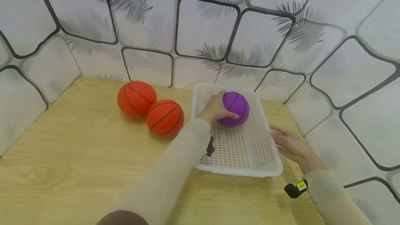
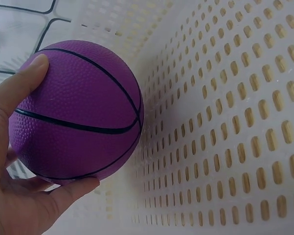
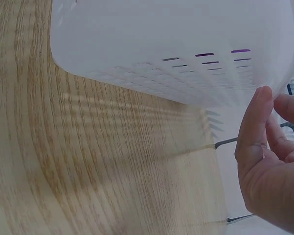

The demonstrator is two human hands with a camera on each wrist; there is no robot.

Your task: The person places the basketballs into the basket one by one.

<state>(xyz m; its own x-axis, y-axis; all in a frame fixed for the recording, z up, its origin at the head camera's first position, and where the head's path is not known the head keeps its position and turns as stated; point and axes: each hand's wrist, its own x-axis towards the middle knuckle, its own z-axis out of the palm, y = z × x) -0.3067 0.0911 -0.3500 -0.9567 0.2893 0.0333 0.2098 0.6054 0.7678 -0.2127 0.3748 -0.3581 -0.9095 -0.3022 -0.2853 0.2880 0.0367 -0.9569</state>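
My left hand (image 1: 215, 108) grips a small purple basketball (image 1: 235, 110) inside a white plastic basket (image 1: 272, 172) with a slotted floor and walls. In the left wrist view, thumb and fingers spread around one side of the purple ball, close over the slotted floor. My right hand (image 1: 289, 144) is at the basket's right side, its fairly straight fingers reaching the outer wall near the rim. The right wrist view has its fingertips (image 3: 265, 93) against the white wall.
Two red basketballs, a rear one (image 1: 136, 99) and a nearer one (image 1: 165, 117), sit side by side on the wood-grain table (image 1: 78, 155), left of the basket. Behind and to both sides rise patterned white walls (image 1: 206, 27).
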